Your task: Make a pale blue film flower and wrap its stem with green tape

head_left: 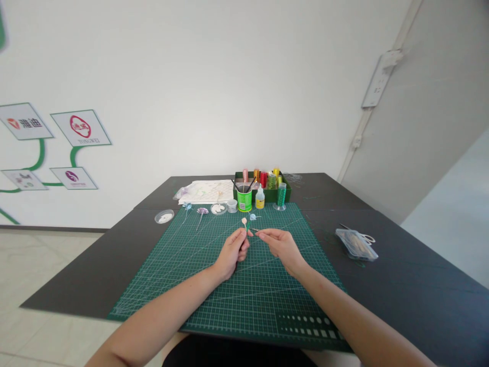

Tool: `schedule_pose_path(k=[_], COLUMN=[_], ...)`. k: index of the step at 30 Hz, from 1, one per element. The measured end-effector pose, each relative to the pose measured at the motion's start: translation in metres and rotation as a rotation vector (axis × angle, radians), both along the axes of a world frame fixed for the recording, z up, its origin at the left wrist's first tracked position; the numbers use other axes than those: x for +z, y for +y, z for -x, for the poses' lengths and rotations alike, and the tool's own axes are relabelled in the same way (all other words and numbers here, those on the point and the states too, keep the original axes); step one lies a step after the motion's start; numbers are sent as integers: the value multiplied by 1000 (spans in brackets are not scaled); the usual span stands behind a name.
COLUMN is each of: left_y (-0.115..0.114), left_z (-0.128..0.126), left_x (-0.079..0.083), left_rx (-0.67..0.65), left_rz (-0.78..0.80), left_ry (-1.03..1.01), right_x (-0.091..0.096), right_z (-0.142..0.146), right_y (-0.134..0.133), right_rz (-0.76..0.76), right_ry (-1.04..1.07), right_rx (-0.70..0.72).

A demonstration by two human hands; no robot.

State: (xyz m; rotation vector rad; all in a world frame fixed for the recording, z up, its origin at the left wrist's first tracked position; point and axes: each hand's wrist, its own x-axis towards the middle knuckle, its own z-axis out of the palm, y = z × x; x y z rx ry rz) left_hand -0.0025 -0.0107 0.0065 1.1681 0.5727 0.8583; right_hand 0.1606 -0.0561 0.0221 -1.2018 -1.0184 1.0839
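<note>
My left hand is closed, pinching the stem of a small handmade flower above the cutting mat. The flower has a pale pink head and a green leaf beside it. Just to its right, my right hand is closed with thumb and forefinger on a thin dark pointed tool, too small to name surely. Its tip reaches close to the leaf; whether they touch I cannot tell. Behind my hands, a pale blue flower lies on the mat.
At the back stand a green can of tools, a glue bottle, a teal thread spool and a green box of spools. A purple flower and white dishes lie left. Scissors and a plastic case sit right.
</note>
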Motion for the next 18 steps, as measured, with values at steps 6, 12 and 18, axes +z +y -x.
schedule_pose_path(k=[6, 12, 18], left_y=[1, 1, 4], left_z=[1, 2, 2], left_x=[1, 2, 2], left_rx=[7, 8, 13], left_rz=[28, 44, 68], left_ry=[-27, -58, -89], right_x=[-4, -2, -1], right_z=[-2, -3, -3], right_y=[1, 1, 0], right_rz=[-9, -11, -6], right_ry=[-8, -10, -11], right_rx=[-5, -8, -17])
